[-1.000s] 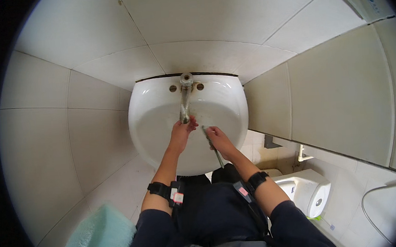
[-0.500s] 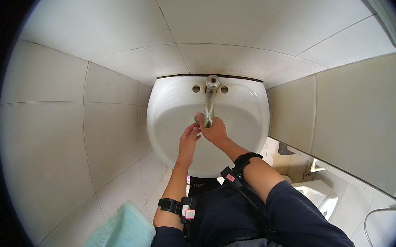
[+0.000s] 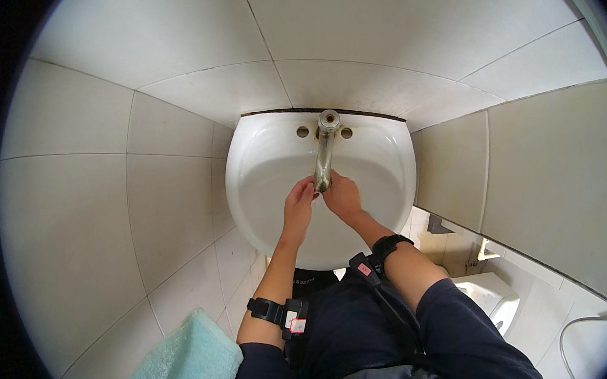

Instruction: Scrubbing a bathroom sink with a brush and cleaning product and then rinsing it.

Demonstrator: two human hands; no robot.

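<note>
Both of my hands are at the lower end of a worn metal faucet [image 3: 324, 153] over a white washbasin [image 3: 247, 186]. My left hand [image 3: 298, 207] is on the left of the spout tip, its fingers drawn together and its thumb toward the tip. On the other side, my right hand [image 3: 343, 197] has its fingers curled in toward the spout. The spout partly hides the fingertips, and I cannot make out what, if anything, they hold. No running water is visible.
Pale tiled walls [image 3: 66, 220] rise behind and to the left of the basin. A light blue-green towel [image 3: 182, 367] is at the lower left. To the right is a large pale panel [image 3: 557, 186], with a white fixture [image 3: 490, 292] below it.
My right hand has shifted from across the spout tip to its right side. My left hand has moved up and right, closer to the tip, with its fingers drawn together.
</note>
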